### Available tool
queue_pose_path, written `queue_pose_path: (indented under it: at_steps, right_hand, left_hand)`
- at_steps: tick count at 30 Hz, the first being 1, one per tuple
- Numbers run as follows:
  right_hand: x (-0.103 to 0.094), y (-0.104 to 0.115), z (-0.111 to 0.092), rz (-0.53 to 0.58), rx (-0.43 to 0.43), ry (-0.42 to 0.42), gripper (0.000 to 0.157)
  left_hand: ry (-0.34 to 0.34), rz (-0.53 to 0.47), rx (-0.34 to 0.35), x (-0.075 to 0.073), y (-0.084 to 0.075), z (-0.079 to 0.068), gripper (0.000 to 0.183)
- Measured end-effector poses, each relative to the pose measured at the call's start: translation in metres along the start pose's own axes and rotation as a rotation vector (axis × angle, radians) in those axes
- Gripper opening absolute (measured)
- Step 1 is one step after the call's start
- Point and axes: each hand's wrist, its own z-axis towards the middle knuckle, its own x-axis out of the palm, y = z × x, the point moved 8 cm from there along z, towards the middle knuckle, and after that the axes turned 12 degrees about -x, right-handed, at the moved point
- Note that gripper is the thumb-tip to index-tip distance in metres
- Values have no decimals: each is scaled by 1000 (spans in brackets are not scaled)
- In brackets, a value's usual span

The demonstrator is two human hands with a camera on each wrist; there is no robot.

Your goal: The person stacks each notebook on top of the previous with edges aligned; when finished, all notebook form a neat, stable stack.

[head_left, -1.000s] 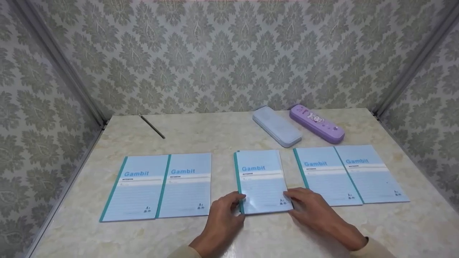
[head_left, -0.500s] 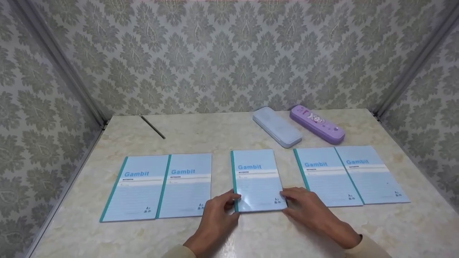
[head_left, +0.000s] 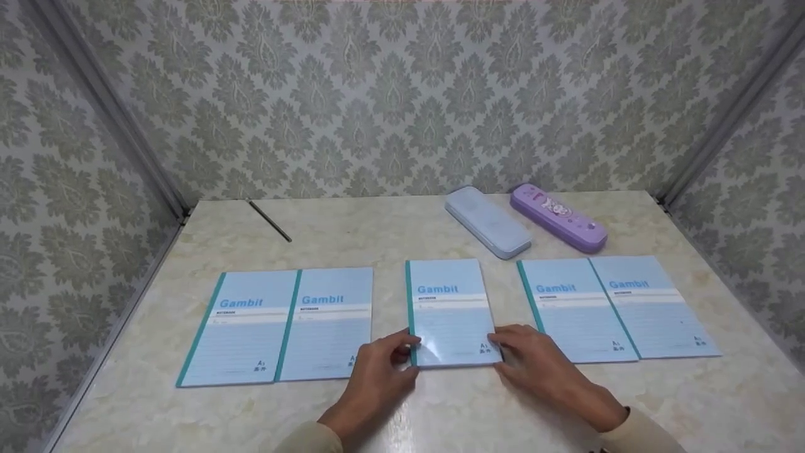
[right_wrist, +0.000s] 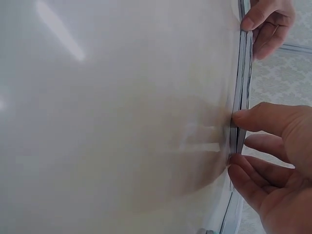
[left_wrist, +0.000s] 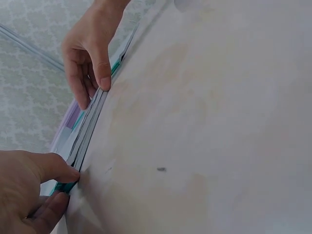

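Observation:
In the middle of the table lies a small stack of blue Gambit notebooks (head_left: 449, 321) with a green spine on its left; the cover edges line up in the head view. My left hand (head_left: 380, 374) holds the lower spine side, thumb at the near corner. My right hand (head_left: 544, 368) grips the lower right side the same way. The left wrist view shows the left thumb and fingers (left_wrist: 61, 168) around the layered edge of the stack. Seen from the right wrist, the right hand (right_wrist: 278, 156) has its thumb and fingertips at that layered edge.
Two notebooks (head_left: 277, 327) lie side by side at left, and two more (head_left: 619, 308) at right, close to the right hand. Behind them are a pale blue case (head_left: 488, 221), a purple pencil case (head_left: 557, 217) and a dark pen (head_left: 269, 220). Patterned walls enclose the table.
A second, offset notebook showed at the stack's top and right edges a second ago; now the edges coincide. Both hands and the stack have shifted slightly left and away from the person.

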Motion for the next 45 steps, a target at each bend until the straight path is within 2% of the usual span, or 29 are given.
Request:
queue_pose_path:
  at_steps: [3, 7, 13, 19, 27, 35, 40, 45]
  right_hand:
    - [2, -2, 6, 7, 6, -8, 42]
    - [4, -3, 13, 12, 11, -18, 43]
    - [4, -3, 24, 0, -23, -32, 43]
    - [3, -3, 31, -18, -73, -43, 41]
    - [3, -8, 35, -3, -46, -30, 44]
    - [-2, -14, 26, 86, -5, -4, 48]
    - [-17, -21, 13, 98, -3, -42, 47]
    - [-38, -29, 0, 57, 12, -83, 45]
  left_hand:
    - [-12, 21, 5, -3, 1, 3, 41]
    - [-30, 42, 45, -9, 0, 7, 42]
    - [-32, 70, 74, -16, 0, 14, 46]
    - [-64, 82, 148, -21, -5, 20, 42]
    - [-70, 82, 139, -22, -4, 25, 42]
    - [-156, 134, 159, -24, -10, 17, 47]
    - [-238, 111, 242, -25, -26, 9, 45]
    - [-249, 68, 306, -19, -44, 7, 42]
